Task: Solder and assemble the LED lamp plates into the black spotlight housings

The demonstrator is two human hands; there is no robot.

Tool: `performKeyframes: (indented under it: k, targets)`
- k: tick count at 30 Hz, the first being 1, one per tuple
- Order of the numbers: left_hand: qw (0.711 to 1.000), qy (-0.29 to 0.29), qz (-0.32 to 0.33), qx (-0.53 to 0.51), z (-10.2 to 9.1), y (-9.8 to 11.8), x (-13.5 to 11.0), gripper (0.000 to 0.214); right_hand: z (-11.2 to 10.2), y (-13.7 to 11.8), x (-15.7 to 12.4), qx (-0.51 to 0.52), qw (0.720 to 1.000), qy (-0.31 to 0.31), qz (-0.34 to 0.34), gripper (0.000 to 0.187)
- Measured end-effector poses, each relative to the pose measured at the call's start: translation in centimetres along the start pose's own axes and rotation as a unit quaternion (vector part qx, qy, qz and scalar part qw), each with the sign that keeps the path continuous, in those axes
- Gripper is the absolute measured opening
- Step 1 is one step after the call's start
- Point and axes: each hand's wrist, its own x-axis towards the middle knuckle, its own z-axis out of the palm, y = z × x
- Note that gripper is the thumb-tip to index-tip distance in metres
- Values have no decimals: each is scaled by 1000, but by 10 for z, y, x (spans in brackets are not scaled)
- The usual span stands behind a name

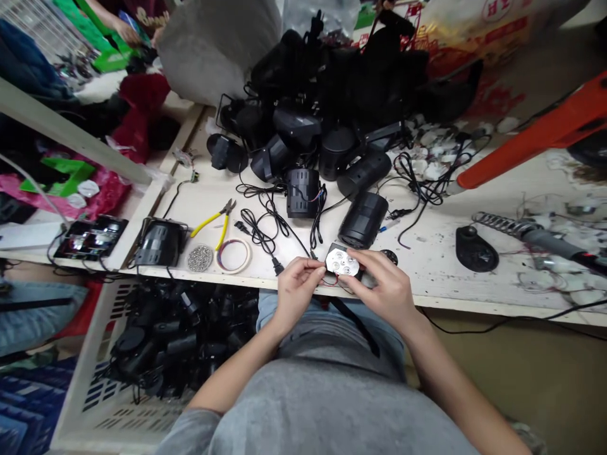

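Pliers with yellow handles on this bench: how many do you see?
1. The yellow-handled pliers lie on the white workbench, just above a roll of tape. More could be hidden among the heaped black lamp housings.

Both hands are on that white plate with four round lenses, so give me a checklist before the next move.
1. White four-lens plate held by left hand and right hand: ok.
2. Thin red wire below the plate, its connection sound: cannot tell.
3. Yellow-handled pliers lying on the bench, out of the hands: ok.
4. Black power cord away from the left hand: not ok, its plug lies right beside it.
5. Grey-handled soldering iron at the right, cold: cannot tell.
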Motion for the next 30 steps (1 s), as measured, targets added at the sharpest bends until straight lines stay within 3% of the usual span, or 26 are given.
performKeyframes:
  k: [8,10,14,16,17,18,19,21,24,26,28,30]
  targets:
    - [998,-35,54,-5,-2,-3,-8,24,5,8,-8,-17,1000,-1,-14,38]
    - [990,-52,121,53,-2,-2,-9,18,4,5,-7,-11,1000,-1,-11,38]
    - [938,-89,290,166,-4,-1,-8,8,-10,4,-10,17,999,0,45,34]
    - [918,-100,330,195,-6,-1,-7,12,-26,14,-16,47,981,108,154,28]
    - [910,-105,344,207,-7,-1,-7,14,-37,22,-19,63,955,197,215,25]
    - [901,-113,357,219,-8,-2,-6,16,-48,32,-22,82,910,306,267,27]
    - [891,-122,370,232,-8,-4,-6,18,-59,42,-24,88,881,368,284,28]
    - [866,-135,399,267,-9,-8,-4,22,-82,62,-26,91,846,426,309,31]
    - [821,-132,441,337,-8,-13,-4,23,-106,81,-16,63,834,426,345,42]
    - [796,-123,454,382,-7,-14,-4,23,-114,87,-4,38,842,394,366,39]
    - [786,-119,451,406,-7,-14,-6,23,-118,87,6,13,856,358,373,30]
    - [795,-122,441,398,-6,-14,-8,22,-123,79,7,-27,868,345,356,30]
